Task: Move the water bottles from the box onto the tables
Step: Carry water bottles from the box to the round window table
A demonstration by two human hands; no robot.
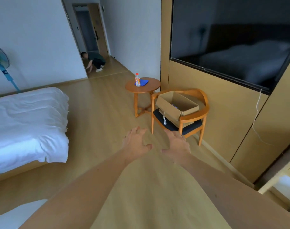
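Observation:
An open cardboard box [170, 105] sits on the seat of a wooden armchair [203, 111] by the right wall; a bit of purple shows inside it. One clear water bottle [137, 80] with a red cap stands upright on a round wooden side table [149, 87], next to a blue cloth [144, 82]. My left hand [136, 142] and my right hand [176, 144] are stretched out in front of me over the floor, fingers relaxed and spread, holding nothing. Both are short of the chair, and neither touches the box.
A bed with white sheets [27, 126] fills the left side. A dark TV screen [236, 43] hangs on the right wall with a white cable [257, 113] below. A standing fan [2, 66] is at far left. A person [94, 61] crouches in the far doorway.

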